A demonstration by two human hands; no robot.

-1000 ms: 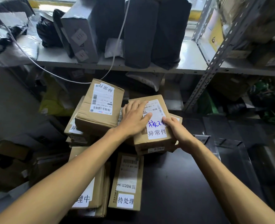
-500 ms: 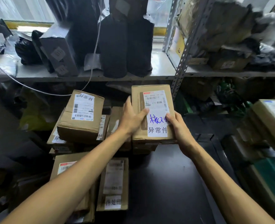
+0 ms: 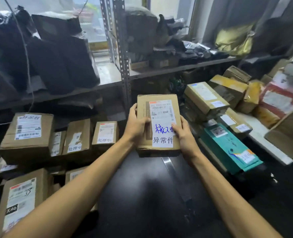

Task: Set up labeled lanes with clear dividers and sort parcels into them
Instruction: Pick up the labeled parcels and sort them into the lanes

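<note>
Between the left hand (image 3: 136,125) and right hand (image 3: 183,134) sits a tan cardboard parcel (image 3: 157,125) whose white label (image 3: 162,123) bears black print and blue scrawl. Right of the right hand lies a teal box (image 3: 228,148); beneath both hands, a black tabletop (image 3: 142,194).

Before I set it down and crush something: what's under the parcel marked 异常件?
The parcel is held up by the left hand and right hand. Below shows only bare dark tabletop; the spot directly behind it is hidden.
</note>
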